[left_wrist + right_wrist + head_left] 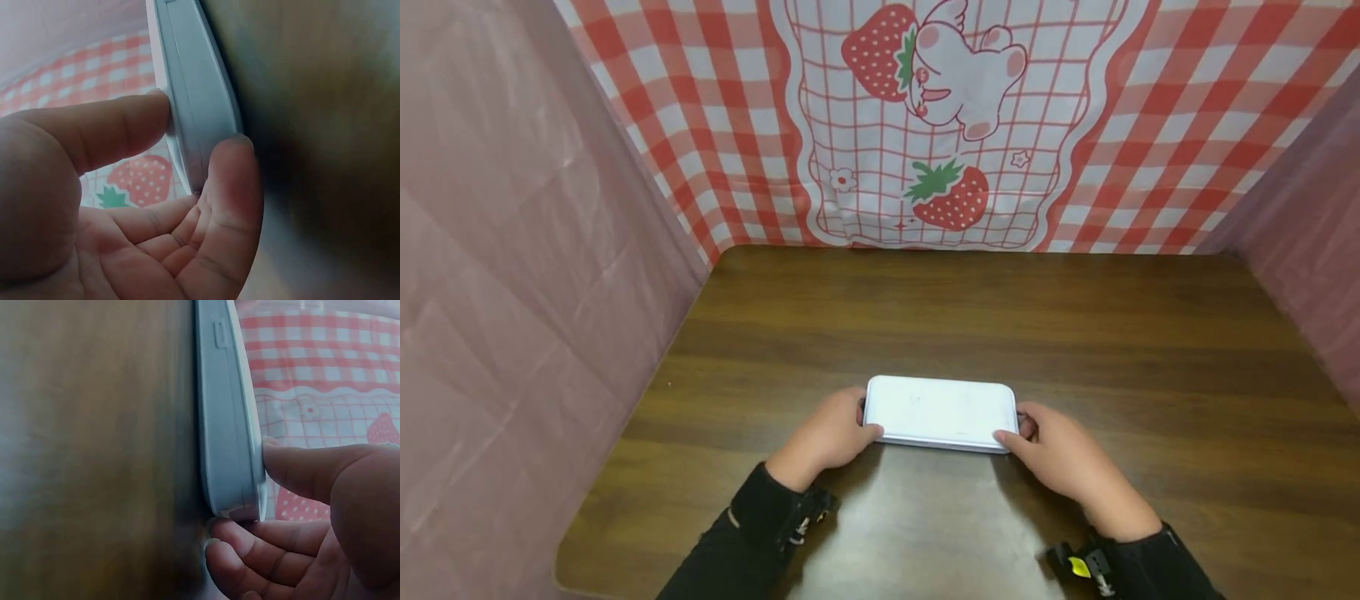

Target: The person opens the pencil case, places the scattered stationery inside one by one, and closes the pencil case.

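A flat white rectangular case [942, 412] with rounded corners lies lengthwise between my two hands, close over the table. My left hand [833, 432] grips its left end, thumb on the top face near the front corner. In the left wrist view the fingers [232, 178] curl against the underside, and a seam runs along the case's grey side [199, 81]. At the opposite end, my right hand [1060, 450] pinches the case with thumb on top. The right wrist view shows fingers [234, 550] at the lower corner and a small tab [220, 334] on the side.
The brown wooden table [760, 350] has a rounded left edge. Behind it hangs a red-and-white checked cloth [737, 108] with strawberries, and pink curtains [512, 292] close off both sides. Dark sleeves with wrist-worn gear [808, 517] cover my forearms.
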Motion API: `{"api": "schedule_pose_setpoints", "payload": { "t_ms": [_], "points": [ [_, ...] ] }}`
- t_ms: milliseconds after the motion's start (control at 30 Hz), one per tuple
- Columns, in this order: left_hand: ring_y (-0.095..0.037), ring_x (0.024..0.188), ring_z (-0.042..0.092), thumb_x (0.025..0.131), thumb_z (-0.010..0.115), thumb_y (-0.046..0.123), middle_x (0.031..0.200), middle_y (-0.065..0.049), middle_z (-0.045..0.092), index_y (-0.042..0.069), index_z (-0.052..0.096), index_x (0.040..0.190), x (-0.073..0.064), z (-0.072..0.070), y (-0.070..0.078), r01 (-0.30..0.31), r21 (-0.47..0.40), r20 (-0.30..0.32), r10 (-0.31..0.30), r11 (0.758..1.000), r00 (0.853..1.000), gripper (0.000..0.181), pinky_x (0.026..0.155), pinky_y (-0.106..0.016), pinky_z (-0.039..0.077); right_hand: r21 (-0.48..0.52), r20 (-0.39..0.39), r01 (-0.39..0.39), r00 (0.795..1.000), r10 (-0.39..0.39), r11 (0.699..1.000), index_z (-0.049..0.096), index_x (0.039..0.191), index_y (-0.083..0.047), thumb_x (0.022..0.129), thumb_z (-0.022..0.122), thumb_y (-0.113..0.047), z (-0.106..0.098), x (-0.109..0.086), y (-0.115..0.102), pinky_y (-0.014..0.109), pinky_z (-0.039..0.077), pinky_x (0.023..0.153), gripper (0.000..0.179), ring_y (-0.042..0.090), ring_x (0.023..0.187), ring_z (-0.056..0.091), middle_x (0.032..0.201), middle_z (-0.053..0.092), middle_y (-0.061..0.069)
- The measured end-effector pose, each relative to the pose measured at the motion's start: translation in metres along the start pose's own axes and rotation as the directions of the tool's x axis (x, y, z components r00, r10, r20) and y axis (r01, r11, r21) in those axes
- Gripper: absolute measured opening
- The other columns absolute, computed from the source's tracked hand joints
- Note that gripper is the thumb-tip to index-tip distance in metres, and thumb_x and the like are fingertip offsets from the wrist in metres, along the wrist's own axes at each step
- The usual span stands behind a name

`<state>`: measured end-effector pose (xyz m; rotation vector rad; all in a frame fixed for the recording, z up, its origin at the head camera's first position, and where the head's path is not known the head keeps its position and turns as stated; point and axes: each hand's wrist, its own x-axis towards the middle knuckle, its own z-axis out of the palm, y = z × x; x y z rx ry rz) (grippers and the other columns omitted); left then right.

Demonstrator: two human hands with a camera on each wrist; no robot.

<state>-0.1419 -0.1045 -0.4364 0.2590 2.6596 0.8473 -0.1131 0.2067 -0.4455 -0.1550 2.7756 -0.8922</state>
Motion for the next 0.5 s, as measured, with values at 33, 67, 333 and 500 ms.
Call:
{"api": "schedule_pose_setpoints", "payload": {
  "t_ms": [33,67,333,500],
  "points": [
    [-0.020,0.076,0.056,0.096,0.074,0.021,0.085,-0.005,0.059,-0.002,0.061,0.129,0.006,-0.002,0.000,0.005,0.004,-0.002,-0.005,1.000,1.000,0.043,0.071,-0.038,0.048,-0.010,-0.006,0.005,1.000,-0.005,1.000,0.059,0.126,0.005,0.098,0.071,-0.038,-0.001,0.004,0.000,0.036,0.039,0.067,0.052,0.019,0.073,0.049,0.087,0.055,0.003],
    [-0.021,0.077,0.057,0.096,0.074,0.022,0.087,-0.006,0.060,-0.003,0.061,0.130,0.012,-0.003,0.001,0.012,0.010,-0.006,-0.012,1.000,1.000,0.045,0.073,-0.038,0.048,-0.014,-0.010,0.010,1.000,-0.010,1.000,0.059,0.123,0.005,0.099,0.070,-0.037,-0.002,0.008,0.000,0.037,0.039,0.067,0.049,0.020,0.074,0.048,0.086,0.053,0.004],
    [-0.031,0.112,0.064,0.095,0.075,0.024,0.125,-0.021,0.067,-0.006,0.060,0.134,0.043,-0.011,-0.001,0.008,0.096,-0.083,0.000,0.995,0.997,0.051,0.099,-0.046,0.049,-0.006,-0.059,0.030,0.998,-0.031,1.000,0.055,0.131,0.005,0.103,0.064,-0.033,0.000,0.040,0.005,0.041,0.039,0.074,0.049,0.024,0.082,0.050,0.092,0.053,0.008],
    [-0.028,0.106,0.064,0.094,0.076,0.026,0.121,-0.018,0.068,-0.005,0.061,0.132,0.046,-0.012,-0.003,0.009,0.127,-0.083,0.001,0.992,0.997,0.051,0.097,-0.045,0.050,-0.010,-0.060,0.016,0.998,-0.016,1.000,0.053,0.138,0.006,0.104,0.061,-0.034,0.003,0.045,0.007,0.042,0.040,0.074,0.053,0.025,0.084,0.052,0.093,0.054,0.009]
  ]
}}
